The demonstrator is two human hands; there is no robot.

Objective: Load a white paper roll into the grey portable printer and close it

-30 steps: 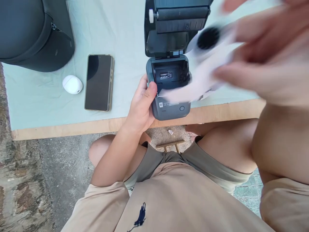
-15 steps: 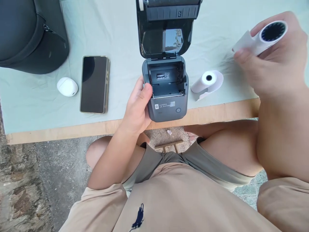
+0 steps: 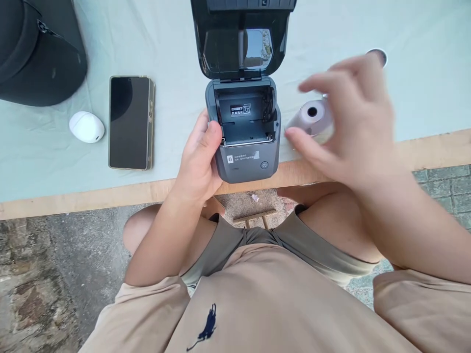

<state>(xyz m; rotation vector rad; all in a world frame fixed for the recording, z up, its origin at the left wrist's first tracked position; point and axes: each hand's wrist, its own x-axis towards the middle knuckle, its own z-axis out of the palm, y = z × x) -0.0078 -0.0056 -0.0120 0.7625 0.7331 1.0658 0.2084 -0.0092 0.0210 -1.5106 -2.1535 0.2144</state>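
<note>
My left hand (image 3: 200,157) grips the left side of a dark grey label printer (image 3: 246,159), its thumb on the front edge. The printer's black lid (image 3: 241,49) is raised, and the paper bay shows no roll inside. My right hand (image 3: 353,117) is slightly blurred, with thumb and fingers spread apart around a small white paper roll (image 3: 303,117). Whether the thumb touches that roll I cannot tell. Behind the right hand, the dark-cored end of a larger white roll (image 3: 380,56) peeks out; the hand hides the rest of it.
A black phone (image 3: 129,122) lies left of the printer, beside a white rounded case (image 3: 87,127). A black zipped bag (image 3: 40,54) stands at the far left. The table's wooden edge (image 3: 91,196) runs in front of my lap, below a pale green cloth (image 3: 165,39).
My right hand has let go of the larger roll, which now stands at the right. It has moved left to the small roll, fingers spread. The view has shifted slightly right.
</note>
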